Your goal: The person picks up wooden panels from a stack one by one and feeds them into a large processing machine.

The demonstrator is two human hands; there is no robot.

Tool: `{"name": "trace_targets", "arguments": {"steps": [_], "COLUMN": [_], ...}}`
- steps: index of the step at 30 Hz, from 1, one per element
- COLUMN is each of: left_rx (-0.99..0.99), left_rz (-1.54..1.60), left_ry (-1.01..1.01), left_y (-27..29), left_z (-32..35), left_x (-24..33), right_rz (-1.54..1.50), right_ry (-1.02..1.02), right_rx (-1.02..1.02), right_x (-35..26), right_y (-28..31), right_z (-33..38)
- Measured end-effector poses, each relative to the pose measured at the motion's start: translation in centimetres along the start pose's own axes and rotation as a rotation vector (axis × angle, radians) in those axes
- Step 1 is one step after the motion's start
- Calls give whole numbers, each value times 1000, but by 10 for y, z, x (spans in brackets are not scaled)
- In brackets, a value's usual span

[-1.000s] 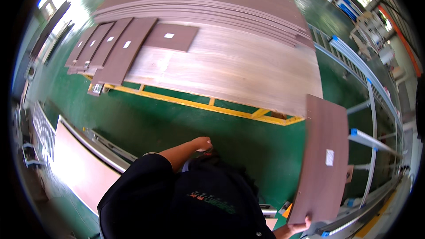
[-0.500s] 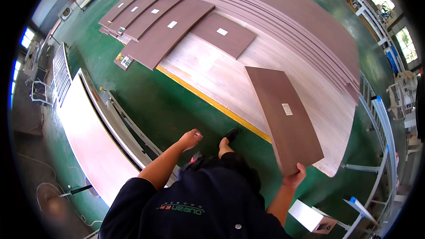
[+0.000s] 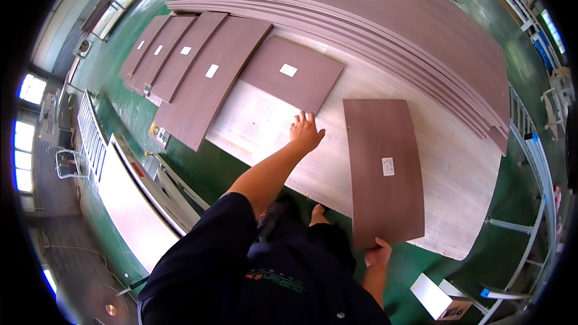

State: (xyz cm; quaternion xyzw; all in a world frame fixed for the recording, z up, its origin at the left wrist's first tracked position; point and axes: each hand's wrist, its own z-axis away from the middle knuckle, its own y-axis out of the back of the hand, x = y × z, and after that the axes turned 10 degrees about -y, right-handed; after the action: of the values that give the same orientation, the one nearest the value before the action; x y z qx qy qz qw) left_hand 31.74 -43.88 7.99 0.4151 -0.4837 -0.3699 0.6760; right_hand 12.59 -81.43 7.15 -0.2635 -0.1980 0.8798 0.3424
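My right hand (image 3: 378, 251) grips the near end of a long brown panel (image 3: 381, 168) with a small white label; the panel lies lengthwise over a pale wooden sheet (image 3: 265, 126). My left hand (image 3: 306, 132) is stretched forward, fingers spread, flat on the pale sheet just below a shorter brown panel (image 3: 291, 74) that also bears a white label. To the left lie several more labelled brown panels (image 3: 180, 66), side by side.
A tall stack of large brown boards (image 3: 385, 18) runs across the back and right. The floor is green (image 3: 198, 162). A long pale board on a conveyor frame (image 3: 129, 198) stands at the left. A metal rack (image 3: 530, 162) and a small white box (image 3: 438, 298) are at the right.
The brown panel has gone from tilted up in my right hand to lying down on the pale sheet. My left hand has reached forward from beside my body onto the sheet.
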Motion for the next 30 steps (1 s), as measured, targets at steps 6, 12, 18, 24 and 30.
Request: {"name": "trace_targets", "arguments": {"steps": [6, 12, 18, 24, 30], "left_rx": [116, 161, 37, -186, 121], "left_rz": [-187, -225, -240, -93, 325], "left_ry": [-188, -505, -743, -850, -92], "left_y": [-37, -27, -6, 18, 12], "left_z": [-79, -64, 10, 65, 27], "left_x": [-24, -69, -149, -219, -233], "right_rz": [-225, -285, -169, 1274, 1192], "right_ry": [-73, -11, 33, 489, 465], "right_rx": [220, 190, 308, 1487, 505], "right_x": [71, 142, 178, 143, 126], "right_y": [-11, -23, -57, -48, -199], "right_z": [-20, -35, -40, -32, -126]}}
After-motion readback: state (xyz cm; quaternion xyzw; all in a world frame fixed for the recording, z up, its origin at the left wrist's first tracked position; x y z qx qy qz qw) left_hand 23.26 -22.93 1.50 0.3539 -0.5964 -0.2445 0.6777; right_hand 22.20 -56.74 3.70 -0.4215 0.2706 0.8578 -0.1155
